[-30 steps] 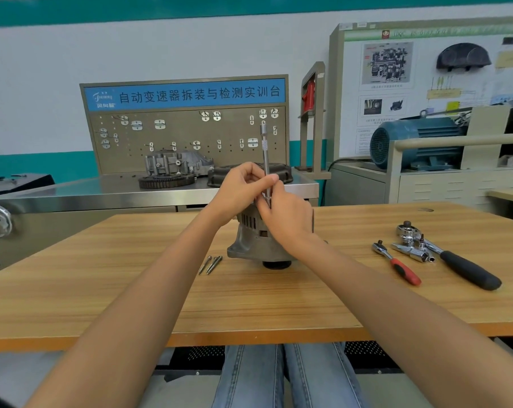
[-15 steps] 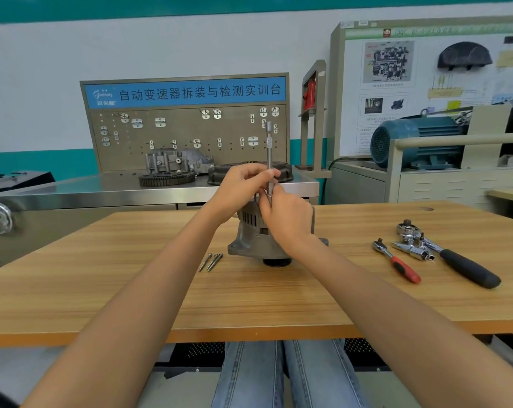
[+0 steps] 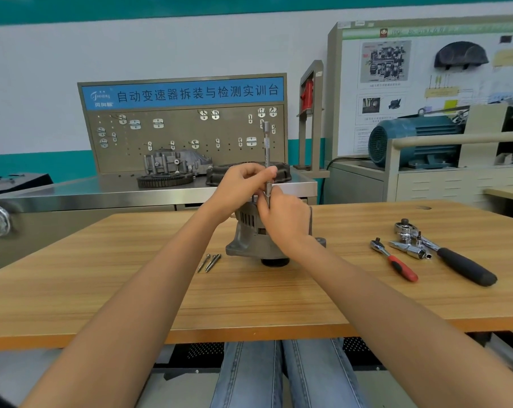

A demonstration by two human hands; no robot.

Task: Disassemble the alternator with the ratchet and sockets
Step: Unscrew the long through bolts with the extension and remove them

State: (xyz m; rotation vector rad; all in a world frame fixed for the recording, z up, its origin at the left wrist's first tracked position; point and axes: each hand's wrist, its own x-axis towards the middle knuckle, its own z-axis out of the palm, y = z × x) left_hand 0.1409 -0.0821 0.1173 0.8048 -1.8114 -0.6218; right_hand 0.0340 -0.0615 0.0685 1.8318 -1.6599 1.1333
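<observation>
The grey alternator (image 3: 249, 240) stands on the wooden table (image 3: 131, 290), pulley end down. A long thin extension bar (image 3: 266, 148) rises upright from its top. My left hand (image 3: 240, 187) pinches the bar's lower part from the left. My right hand (image 3: 284, 216) grips the bar just below that, over the alternator's top, and hides where the bar meets it. Two or three removed long bolts (image 3: 209, 262) lie on the table left of the alternator.
Right of the alternator lie a small red-handled ratchet (image 3: 395, 260), a chrome socket piece (image 3: 408, 248) and a large black-handled ratchet (image 3: 455, 257). Behind the table stands a steel bench (image 3: 72, 192) with gear parts and a pegboard. A blue motor (image 3: 411, 139) sits at the back right.
The extension bar has tilted slightly and shifted a little to the right between my fingers. Both hands stay on it above the alternator.
</observation>
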